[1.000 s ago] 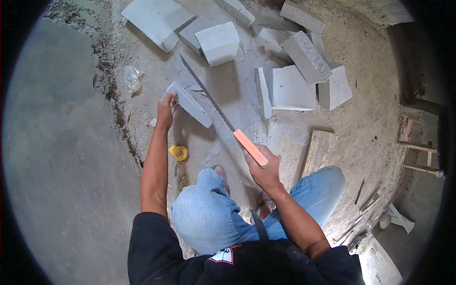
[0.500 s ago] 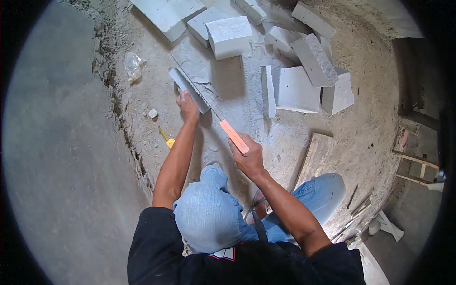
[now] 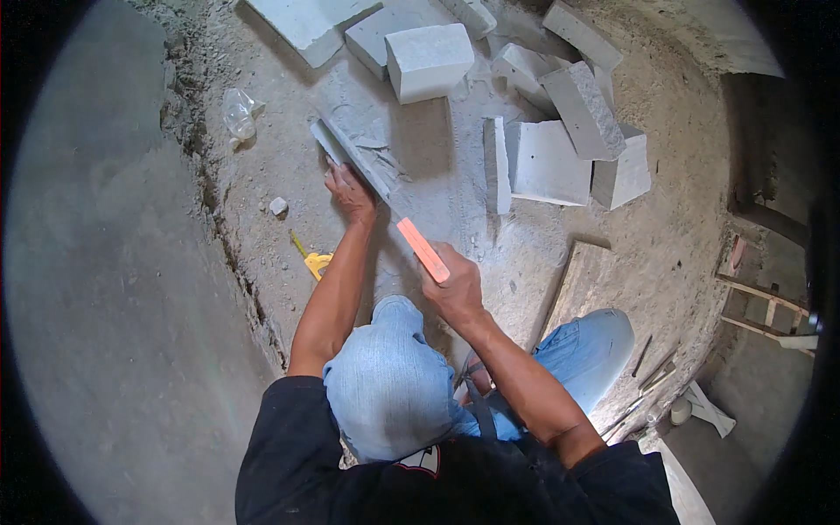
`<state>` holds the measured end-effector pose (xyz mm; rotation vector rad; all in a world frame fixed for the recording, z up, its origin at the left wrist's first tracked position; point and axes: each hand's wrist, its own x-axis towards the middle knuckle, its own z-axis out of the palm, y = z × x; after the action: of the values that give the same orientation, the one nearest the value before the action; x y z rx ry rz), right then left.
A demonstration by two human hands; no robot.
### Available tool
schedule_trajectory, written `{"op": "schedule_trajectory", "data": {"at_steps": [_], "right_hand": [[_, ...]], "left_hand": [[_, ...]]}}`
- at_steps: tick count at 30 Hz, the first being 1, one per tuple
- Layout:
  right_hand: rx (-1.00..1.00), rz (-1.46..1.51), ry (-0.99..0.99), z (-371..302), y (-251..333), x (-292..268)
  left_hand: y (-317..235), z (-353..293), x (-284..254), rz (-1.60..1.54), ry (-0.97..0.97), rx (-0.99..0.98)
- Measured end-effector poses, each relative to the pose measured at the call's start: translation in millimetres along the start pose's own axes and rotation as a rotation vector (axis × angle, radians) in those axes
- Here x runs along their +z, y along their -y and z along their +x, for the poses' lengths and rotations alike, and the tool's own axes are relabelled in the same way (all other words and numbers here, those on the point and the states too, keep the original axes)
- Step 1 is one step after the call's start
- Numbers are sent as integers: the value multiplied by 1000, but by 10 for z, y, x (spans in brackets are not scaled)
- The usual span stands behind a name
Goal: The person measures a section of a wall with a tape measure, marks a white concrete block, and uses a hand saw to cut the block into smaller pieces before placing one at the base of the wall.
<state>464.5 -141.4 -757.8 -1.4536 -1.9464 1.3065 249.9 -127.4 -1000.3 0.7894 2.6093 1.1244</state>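
Observation:
My right hand (image 3: 455, 284) is closed round the orange handle of a handsaw (image 3: 423, 250). The saw's blade, smeared by motion, stretches away to the upper left along a narrow pale block piece (image 3: 326, 140). My left hand (image 3: 352, 194) grips this piece from its left side near the middle, fingers bent against it. Blade and piece look to be touching, though the blur hides the exact contact. Thin pale flakes (image 3: 374, 144) lie on the dusty ground just right of the blade.
Several white blocks (image 3: 429, 61) lie ahead and to the right, some leaning on others. A yellow tape measure (image 3: 317, 264) lies by my left forearm, with a clear plastic bag (image 3: 239, 115) farther off. A wooden board (image 3: 577, 280) rests near my right knee.
The saw handle and right hand have shifted slightly forward and left. The blade has gone from fairly sharp to blurred. My left hand still holds the block piece.

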Motion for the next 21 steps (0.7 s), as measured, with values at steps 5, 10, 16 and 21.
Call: {"op": "schedule_trajectory", "data": {"at_steps": [5,10,16,21], "right_hand": [[-27,-47,-40,-86,-74,-89],[-28,-59,-28,-122,-25,-96],[-15,-61,-35,-110,-107,-74],[-12,-47,8,-227,-168,-95]], "left_hand": [[-275,-140,139,-104,53,-90],[-91,-106,95,-65,52,-95],[-272,-117,103,-327,57,-266],[-387,-19,-65,-142,198,-180]]}}
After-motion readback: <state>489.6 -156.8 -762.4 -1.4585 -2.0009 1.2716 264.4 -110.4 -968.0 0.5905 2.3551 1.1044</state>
